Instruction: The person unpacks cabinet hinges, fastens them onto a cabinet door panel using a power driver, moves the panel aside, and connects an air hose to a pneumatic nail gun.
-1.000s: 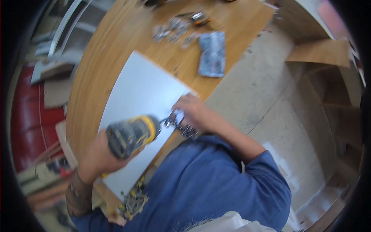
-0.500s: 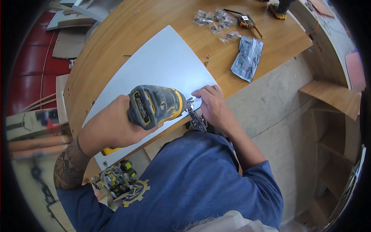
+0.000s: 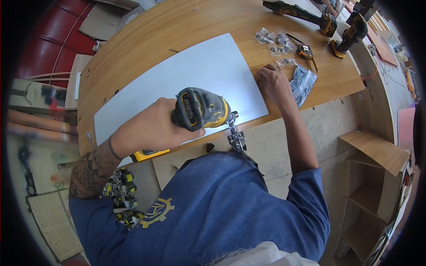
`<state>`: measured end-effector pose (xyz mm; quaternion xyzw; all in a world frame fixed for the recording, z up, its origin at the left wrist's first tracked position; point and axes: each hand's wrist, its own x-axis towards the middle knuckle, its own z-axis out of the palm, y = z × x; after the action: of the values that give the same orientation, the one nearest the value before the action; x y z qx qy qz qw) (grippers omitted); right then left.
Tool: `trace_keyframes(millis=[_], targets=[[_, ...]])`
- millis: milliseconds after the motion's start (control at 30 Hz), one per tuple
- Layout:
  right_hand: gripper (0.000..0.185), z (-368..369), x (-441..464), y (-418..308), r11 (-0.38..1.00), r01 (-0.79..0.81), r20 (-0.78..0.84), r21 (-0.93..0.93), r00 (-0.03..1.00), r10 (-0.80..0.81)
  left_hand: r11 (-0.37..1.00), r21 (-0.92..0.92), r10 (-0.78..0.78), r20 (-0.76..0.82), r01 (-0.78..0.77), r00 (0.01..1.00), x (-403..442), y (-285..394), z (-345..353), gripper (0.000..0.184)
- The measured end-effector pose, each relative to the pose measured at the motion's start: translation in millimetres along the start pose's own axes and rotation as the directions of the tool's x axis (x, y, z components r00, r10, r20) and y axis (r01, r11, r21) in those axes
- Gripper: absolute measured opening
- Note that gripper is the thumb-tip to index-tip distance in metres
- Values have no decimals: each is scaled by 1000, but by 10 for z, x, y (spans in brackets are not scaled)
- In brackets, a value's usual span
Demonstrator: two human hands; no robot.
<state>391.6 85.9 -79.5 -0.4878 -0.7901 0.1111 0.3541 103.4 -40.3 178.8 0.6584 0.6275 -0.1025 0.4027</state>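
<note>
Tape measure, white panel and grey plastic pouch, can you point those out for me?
Tape measure [image 3: 305, 52]: head view, on the middle of its body.
White panel [image 3: 186, 77]: head view, on its bare upper face.
Grey plastic pouch [image 3: 303, 85]: head view, on its crinkled upper side.

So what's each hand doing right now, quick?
Left hand: closed, holding the drill.
Right hand: fingers bent, down by the table; can't tell if it's holding anything.

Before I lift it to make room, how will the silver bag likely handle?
The bag will probably feel floppy, since its film looks creased. Its shiny surface may be slippery. Lying flat on the table, it seems unlikely to roll.
</note>
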Motion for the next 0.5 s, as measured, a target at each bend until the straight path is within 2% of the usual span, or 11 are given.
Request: trace_keyframes(millis=[67,100,133,167,200,267,400,467,500], targets=[[26,54,17,99,998,54,19,-19,998,-54,999,-47,1,-23,-2,1000,-50,-157,113,65],[26,54,33,135,999,48,24,-13,999,-48,983,-80,147,-196,-165,969,-84,-286,225,55],[24,29,59,161,997,74,74,-21,995,-73,941,-83,276,-366,-327,888,-91,-433,312,45],[22,6,69,167,995,101,125,-28,988,-96,920,-227,234,-337,-319,912,-74,-614,353,47],[22,-9,70,153,995,96,131,-25,987,-92,921,-231,229,-330,-314,916,-118,-636,344,47],[17,-26,93,105,995,84,111,-59,991,-77,902,-395,41,-324,-174,945,-231,-655,322,42],[14,-14,107,126,987,117,87,-108,990,-108,860,-444,25,-457,-252,889,-336,-996,450,33],[13,26,115,166,997,61,-71,-42,995,-64,820,-509,-15,-477,-262,879,-380,-1112,539,29],[9,-32,123,101,1000,-12,-115,-2,993,12,783,-529,-9,-535,-327,845,-419,-1138,557,29]])
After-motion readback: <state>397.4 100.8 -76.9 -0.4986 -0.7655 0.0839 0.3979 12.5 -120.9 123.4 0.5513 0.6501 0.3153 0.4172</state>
